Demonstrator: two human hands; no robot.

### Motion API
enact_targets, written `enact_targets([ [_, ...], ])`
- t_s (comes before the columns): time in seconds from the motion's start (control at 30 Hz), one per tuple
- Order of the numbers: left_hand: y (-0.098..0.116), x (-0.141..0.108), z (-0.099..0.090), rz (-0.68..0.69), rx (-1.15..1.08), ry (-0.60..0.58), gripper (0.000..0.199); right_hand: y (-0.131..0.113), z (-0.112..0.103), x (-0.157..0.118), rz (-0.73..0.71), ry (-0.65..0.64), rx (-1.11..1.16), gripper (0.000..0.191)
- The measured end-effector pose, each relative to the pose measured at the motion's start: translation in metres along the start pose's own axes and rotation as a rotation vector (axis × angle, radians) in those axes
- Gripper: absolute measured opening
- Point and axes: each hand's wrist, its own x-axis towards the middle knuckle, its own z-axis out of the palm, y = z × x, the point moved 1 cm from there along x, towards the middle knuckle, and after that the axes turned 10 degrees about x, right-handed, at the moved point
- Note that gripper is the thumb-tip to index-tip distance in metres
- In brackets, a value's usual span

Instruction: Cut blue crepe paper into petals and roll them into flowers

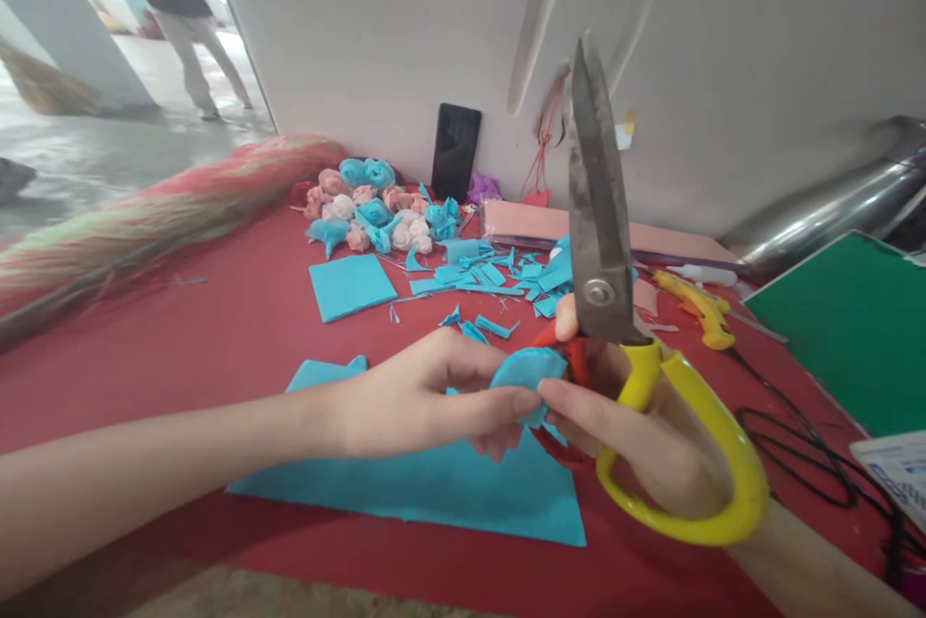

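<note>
My left hand [449,387] pinches a small piece of blue crepe paper [531,369] with a rounded top edge, between thumb and fingers. My right hand [651,435] carries large scissors [604,213], blades closed and pointing up, with a yellow handle loop around the hand and a red one partly behind it. The right thumb tip also meets the paper piece at its right side. Below both hands a large sheet of blue crepe paper [405,483] lies flat. A stacked blue square [352,286] and several blue scraps [492,276] lie beyond.
Crepe paper flowers [376,203] are heaped at the back, beside a phone [456,152] leaning on the wall. A yellow glue gun [698,305] with a black cord and a green board [854,329] lie right. A fibre bundle [180,213] edges the red table. A person [180,11] stands far left.
</note>
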Motion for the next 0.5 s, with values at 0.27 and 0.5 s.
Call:
enact_targets([
  [0.27, -0.003, 0.002, 0.001, -0.085, -0.058, -0.094, 0.034, 0.019, 0.0, -0.003, 0.063, -0.037, 0.176, 0.017],
  [0.5, 0.002, -0.002, -0.006, -0.039, -0.012, 0.081, 0.037, 0.006, -0.005, 0.012, -0.12, 0.19, 0.185, 0.003],
])
